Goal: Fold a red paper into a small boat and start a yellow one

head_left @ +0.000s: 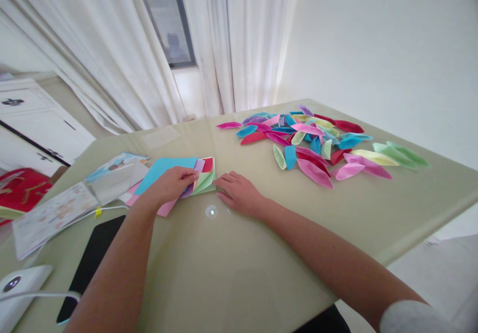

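A stack of coloured paper (164,166) lies left of the middle of the table, blue on top, with pink, purple, red and green sheets showing below. My left hand (178,182) is closed in a pinch at the stack's right side, where several sheet edges are lifted and curled. Light green sheets (204,181) fan out beside its fingertips. My right hand (239,192) rests low over the table just right of these sheets, fingers loosely stretched and somewhat apart, holding nothing that I can see. Whether its fingertips touch the green paper is hard to tell.
Many folded paper pieces (313,129) in several colours are heaped at the back right. On the left lie printed sheets in clear plastic (56,213), a white cable, a black flat device (93,258) and a white device (22,293). A small clear disc (211,211) sits mid-table.
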Demonstrator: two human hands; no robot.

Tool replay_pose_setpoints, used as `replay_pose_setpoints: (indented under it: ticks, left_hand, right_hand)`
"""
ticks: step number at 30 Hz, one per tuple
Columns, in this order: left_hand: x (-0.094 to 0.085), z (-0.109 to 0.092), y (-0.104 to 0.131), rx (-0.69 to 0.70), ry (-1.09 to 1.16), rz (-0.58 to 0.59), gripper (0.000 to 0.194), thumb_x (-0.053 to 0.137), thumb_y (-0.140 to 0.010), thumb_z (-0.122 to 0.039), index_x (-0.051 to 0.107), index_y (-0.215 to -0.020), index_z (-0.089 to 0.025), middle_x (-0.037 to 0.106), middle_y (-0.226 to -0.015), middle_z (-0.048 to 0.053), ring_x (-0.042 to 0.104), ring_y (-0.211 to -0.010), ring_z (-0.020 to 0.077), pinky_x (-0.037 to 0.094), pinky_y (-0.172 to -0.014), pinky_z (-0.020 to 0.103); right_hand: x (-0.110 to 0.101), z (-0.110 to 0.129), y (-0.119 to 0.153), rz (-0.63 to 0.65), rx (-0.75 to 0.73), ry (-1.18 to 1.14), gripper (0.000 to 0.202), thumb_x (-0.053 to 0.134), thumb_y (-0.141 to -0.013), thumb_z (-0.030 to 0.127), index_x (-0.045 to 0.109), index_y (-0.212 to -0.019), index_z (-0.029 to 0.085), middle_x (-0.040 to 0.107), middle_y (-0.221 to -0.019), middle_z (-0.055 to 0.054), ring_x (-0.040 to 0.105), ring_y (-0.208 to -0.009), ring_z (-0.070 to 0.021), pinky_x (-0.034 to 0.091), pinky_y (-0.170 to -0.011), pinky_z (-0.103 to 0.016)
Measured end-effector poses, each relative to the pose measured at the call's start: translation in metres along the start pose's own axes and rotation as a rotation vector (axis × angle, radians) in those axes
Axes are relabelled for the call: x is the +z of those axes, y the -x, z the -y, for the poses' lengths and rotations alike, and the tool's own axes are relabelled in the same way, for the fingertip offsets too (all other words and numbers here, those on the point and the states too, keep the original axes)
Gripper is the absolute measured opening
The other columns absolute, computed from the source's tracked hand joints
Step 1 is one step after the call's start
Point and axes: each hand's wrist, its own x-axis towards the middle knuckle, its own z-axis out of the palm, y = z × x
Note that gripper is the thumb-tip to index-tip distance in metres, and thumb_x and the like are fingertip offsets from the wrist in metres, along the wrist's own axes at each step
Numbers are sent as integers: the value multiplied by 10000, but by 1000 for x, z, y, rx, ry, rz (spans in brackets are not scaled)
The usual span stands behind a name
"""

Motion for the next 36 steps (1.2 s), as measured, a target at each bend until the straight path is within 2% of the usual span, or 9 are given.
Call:
replay_pose_setpoints:
  ticks: [9,12,15,18,21,23,28,33,36]
  left_hand:
    - [1,0,-1,-16,22,42,495,547,-846,-655,738,-709,-220,696,-672,-2,606,-705,236,487,-684,308]
    - [1,-1,0,-13,-3,29,449,539,-862,-608,739,-720,-231,727,-713,7,643,-735,246,497,-712,316]
    - [2,-4,1,-5,-34,-18,377,510,-888,-501,777,-926,-238,780,-836,33,689,-787,260,513,-753,337]
    - [7,-10,1,21,-54,-47,409,458,-901,-390,759,-1139,-247,812,-971,54,724,-868,266,535,-829,367]
    - [14,-17,0,85,-74,-14,342,497,-862,-359,797,-990,-256,822,-1066,67,729,-1017,277,520,-954,379]
    - [17,-20,-2,109,-87,18,303,552,-841,-401,810,-911,-258,828,-1049,75,729,-1017,292,521,-956,385]
    - [16,-20,-2,110,-94,67,312,629,-818,-466,825,-931,-251,839,-1042,80,744,-981,300,546,-908,386]
    - [12,-18,-1,107,-105,67,341,539,-883,-409,826,-972,-249,844,-1074,80,752,-1009,290,549,-907,369]
    - [12,-19,0,96,-128,44,335,535,-887,-425,815,-906,-242,842,-1003,91,752,-954,299,544,-870,375]
  right_hand:
    - [-3,2,2,-34,-22,-12,240,624,-1031,210,721,-1247,169,628,-1470,-140,620,-1169,-266,507,-1071,-449]
    - [-1,0,1,-6,-49,-16,257,591,-1047,199,720,-1262,146,661,-1460,-144,622,-1232,-278,484,-1118,-466]
    - [2,-1,0,4,-58,-25,270,572,-1057,197,716,-1276,135,702,-1408,-146,636,-1233,-273,477,-1128,-464]
    - [2,-1,-1,0,-55,-28,264,583,-1055,205,715,-1274,138,708,-1394,-149,637,-1239,-268,479,-1122,-455]
    - [1,-1,-1,-4,-57,-20,260,589,-1055,210,709,-1275,141,703,-1391,-146,636,-1239,-267,481,-1115,-445]
    - [1,0,-1,2,-57,-13,261,591,-1054,209,705,-1279,142,700,-1386,-145,633,-1236,-270,482,-1111,-446]
    - [1,1,0,2,-41,-1,267,581,-1059,222,700,-1282,139,691,-1384,-135,625,-1219,-273,487,-1104,-440]
    - [-1,1,-1,-2,-43,-21,247,599,-1047,210,711,-1256,139,704,-1355,-151,633,-1213,-270,481,-1109,-447]
    - [-1,1,-1,-3,-53,-31,237,601,-1045,199,718,-1240,133,710,-1354,-162,638,-1225,-269,475,-1120,-455]
